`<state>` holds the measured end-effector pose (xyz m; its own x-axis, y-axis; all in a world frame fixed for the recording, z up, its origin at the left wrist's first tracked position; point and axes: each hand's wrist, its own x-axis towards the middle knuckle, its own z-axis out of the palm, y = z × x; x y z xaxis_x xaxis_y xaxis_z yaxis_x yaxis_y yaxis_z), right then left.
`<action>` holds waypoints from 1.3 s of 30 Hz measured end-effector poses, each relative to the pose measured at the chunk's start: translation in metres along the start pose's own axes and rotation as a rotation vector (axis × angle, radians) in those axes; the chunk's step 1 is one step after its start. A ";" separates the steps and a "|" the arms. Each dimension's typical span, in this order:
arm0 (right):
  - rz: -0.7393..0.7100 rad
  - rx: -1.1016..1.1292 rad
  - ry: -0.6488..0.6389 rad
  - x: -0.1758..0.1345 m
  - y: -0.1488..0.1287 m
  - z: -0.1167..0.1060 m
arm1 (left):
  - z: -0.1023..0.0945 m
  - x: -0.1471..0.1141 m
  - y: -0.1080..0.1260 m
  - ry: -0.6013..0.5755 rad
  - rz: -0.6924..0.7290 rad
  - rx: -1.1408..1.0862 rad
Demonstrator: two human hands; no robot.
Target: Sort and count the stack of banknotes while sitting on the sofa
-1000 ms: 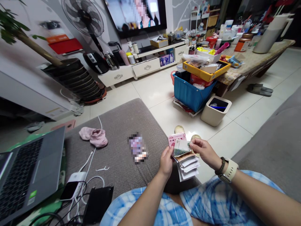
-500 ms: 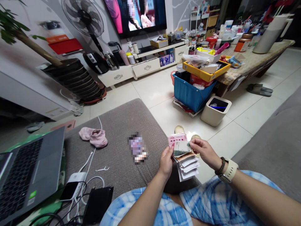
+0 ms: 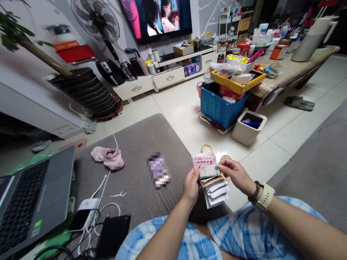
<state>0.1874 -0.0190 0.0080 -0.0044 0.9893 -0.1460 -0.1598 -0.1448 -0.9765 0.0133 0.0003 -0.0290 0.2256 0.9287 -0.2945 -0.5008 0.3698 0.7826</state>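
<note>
Above my lap, my left hand [image 3: 192, 185] grips a bundle of banknotes by its left side, thumb on top. Pink notes marked 100 [image 3: 204, 160] stick out at the far end of the bundle. Across the middle lies a green-and-white note marked 50 [image 3: 209, 171]. A brownish note and several folded white papers [image 3: 218, 193] fan out toward me below it. My right hand [image 3: 235, 174], with a watch [image 3: 263, 198] at its wrist, pinches the right end of the green note between thumb and fingers.
A phone [image 3: 158, 170], pink socks [image 3: 108, 157], a white power bank [image 3: 86, 213] with cables and a laptop [image 3: 38, 202] lie on the grey couch seat [image 3: 141, 137]. On the floor ahead stand a beige bin [image 3: 248, 131] and a blue crate [image 3: 219, 108] beside the long table [image 3: 306, 68].
The pink notes have tilted slightly and spread a little at the far end. Both hands keep nearly the same place and hold. The television picture differs.
</note>
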 end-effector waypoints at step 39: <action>0.021 -0.070 0.047 0.000 -0.001 -0.002 | 0.000 0.002 -0.005 0.072 -0.036 0.008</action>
<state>0.1897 -0.0187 0.0092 0.0394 0.9843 -0.1723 -0.0910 -0.1682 -0.9815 0.0164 0.0002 -0.0331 0.1822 0.9146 -0.3609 -0.4866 0.4028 0.7752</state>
